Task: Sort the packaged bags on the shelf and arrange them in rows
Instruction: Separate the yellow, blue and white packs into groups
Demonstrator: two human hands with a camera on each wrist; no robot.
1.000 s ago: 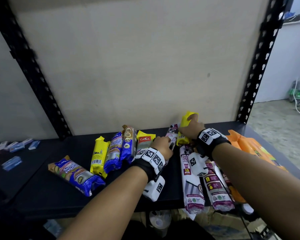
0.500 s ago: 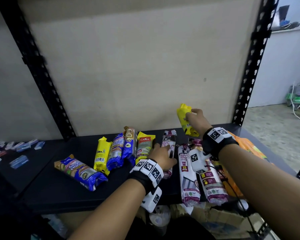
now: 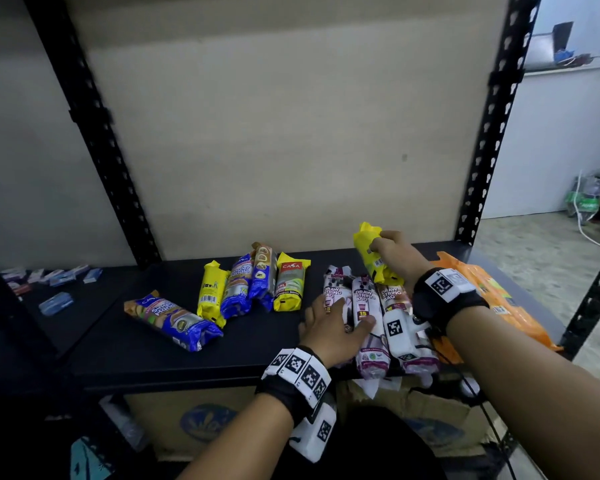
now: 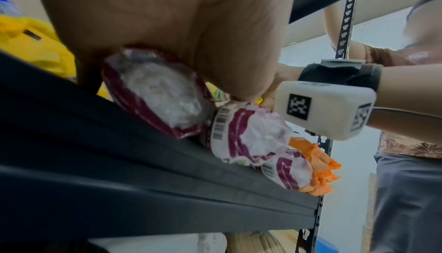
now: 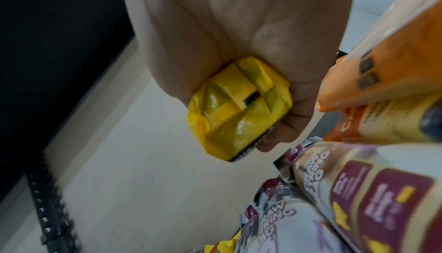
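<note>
On the black shelf [image 3: 153, 355] three white-and-purple draw string bag packs lie side by side. My left hand [image 3: 329, 330] grips the leftmost pack [image 3: 333, 289], its thumb lying across the middle pack [image 3: 364, 299]. The left wrist view shows that leftmost pack's end [image 4: 153, 94] under my palm. My right hand [image 3: 392, 251] grips a yellow bag pack [image 3: 369, 251], tilted above the packs' far ends, its folded end [image 5: 239, 109] showing in the right wrist view. Further left stands a row: a yellow pack [image 3: 211, 292], two blue packs [image 3: 238, 285], a Casa pack [image 3: 290, 282].
One blue pack [image 3: 174, 320] lies askew at the row's left. An orange bag [image 3: 492, 299] fills the shelf's right end. Black uprights [image 3: 489, 133] frame the bay. Small packets [image 3: 56, 303] lie on the neighbouring shelf, cardboard boxes [image 3: 194, 420] below. Another person [image 4: 406, 143] stands to the right.
My right hand lifted the yellow pack off the back of the shelf. My left hand slid back along the leftmost draw string pack, which now lies against the other two.
</note>
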